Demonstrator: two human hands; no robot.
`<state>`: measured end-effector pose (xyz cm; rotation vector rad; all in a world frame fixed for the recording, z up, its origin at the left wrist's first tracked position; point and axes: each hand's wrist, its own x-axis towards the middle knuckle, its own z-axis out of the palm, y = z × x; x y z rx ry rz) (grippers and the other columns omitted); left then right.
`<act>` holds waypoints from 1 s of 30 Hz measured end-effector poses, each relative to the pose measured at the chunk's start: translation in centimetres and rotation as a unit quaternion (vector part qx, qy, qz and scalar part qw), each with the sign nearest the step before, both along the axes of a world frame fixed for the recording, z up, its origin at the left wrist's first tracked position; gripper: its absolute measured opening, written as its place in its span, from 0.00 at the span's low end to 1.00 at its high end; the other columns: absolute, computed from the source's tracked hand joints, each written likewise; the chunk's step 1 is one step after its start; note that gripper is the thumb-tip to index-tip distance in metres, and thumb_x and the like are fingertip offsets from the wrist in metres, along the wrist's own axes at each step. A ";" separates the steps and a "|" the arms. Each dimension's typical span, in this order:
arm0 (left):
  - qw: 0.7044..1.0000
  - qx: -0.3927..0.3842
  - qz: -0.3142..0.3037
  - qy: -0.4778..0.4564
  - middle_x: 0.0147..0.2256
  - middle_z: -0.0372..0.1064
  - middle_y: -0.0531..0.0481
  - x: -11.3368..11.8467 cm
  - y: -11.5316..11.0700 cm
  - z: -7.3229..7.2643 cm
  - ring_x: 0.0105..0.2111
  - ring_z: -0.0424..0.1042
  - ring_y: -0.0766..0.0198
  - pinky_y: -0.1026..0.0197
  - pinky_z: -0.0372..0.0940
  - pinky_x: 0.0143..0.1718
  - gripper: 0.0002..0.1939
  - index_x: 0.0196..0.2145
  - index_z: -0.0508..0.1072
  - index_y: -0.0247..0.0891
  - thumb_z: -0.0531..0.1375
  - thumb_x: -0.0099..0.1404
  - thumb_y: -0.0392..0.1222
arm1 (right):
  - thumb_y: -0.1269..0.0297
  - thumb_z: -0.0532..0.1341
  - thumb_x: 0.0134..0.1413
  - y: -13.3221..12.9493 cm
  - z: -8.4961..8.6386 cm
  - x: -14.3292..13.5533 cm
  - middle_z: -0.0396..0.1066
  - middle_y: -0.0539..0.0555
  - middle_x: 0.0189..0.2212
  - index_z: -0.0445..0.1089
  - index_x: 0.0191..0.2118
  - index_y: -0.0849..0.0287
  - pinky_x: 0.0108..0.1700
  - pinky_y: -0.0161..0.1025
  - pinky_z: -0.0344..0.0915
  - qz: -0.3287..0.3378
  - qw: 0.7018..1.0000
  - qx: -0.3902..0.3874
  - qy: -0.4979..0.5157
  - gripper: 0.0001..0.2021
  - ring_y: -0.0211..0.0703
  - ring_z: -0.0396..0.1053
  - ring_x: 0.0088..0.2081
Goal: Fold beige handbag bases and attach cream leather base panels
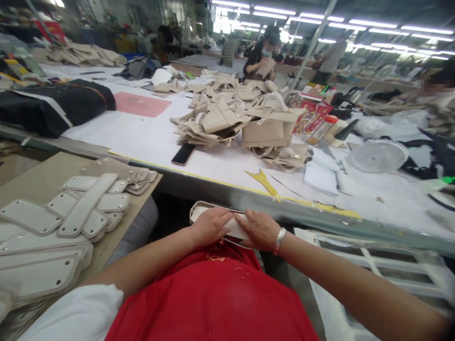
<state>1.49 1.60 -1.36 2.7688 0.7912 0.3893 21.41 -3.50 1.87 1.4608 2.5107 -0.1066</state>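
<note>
Low in the middle of the head view, a pale leather-like piece (199,210) with a dark edge rests at the lap, just in front of the table edge. My left hand (212,226) lies over its left part, fingers together and pressed on it. My right hand (261,229), with a silvery band at the wrist, grips its right part. The fingertips of both hands nearly meet over its middle. The underside of the piece and my thumbs are partly hidden.
White strips with rivets (88,203) are piled on a board (117,213) at left. Across the white table (142,137) lie beige bag pieces (220,116), a phone (183,154), a yellow tool (263,181) and a clear round lid (378,155). A person (254,59) works beyond.
</note>
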 end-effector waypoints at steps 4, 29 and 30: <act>0.992 -0.053 -0.100 0.048 0.43 0.66 0.46 1.5 -1.1 -0.1 0.41 0.64 0.56 0.56 0.61 0.43 0.29 0.45 0.67 0.39 0.54 0.56 0.64 | 0.45 0.55 0.50 1.4 0.4 2.6 0.66 0.63 0.45 0.48 0.61 0.57 0.44 0.46 0.62 -0.198 0.922 -0.186 0.275 0.36 0.53 0.66 0.43; 0.959 0.000 -0.233 0.159 0.56 0.58 0.52 4.6 0.9 0.8 0.39 0.63 0.56 0.56 0.58 0.39 0.27 0.56 0.61 0.45 0.55 0.59 0.51 | 0.73 0.51 0.46 -2.3 -1.2 6.9 0.72 0.55 0.39 0.69 0.45 0.60 0.41 0.34 0.62 -0.278 0.896 -0.097 0.334 0.19 0.42 0.67 0.38; 0.959 0.006 -0.233 0.162 0.56 0.58 0.53 4.7 0.9 0.7 0.39 0.63 0.57 0.57 0.58 0.39 0.25 0.55 0.61 0.45 0.55 0.60 0.48 | 0.71 0.51 0.47 -2.3 -1.2 7.1 0.72 0.55 0.37 0.68 0.46 0.60 0.38 0.34 0.62 -0.288 0.882 -0.116 0.355 0.19 0.41 0.68 0.34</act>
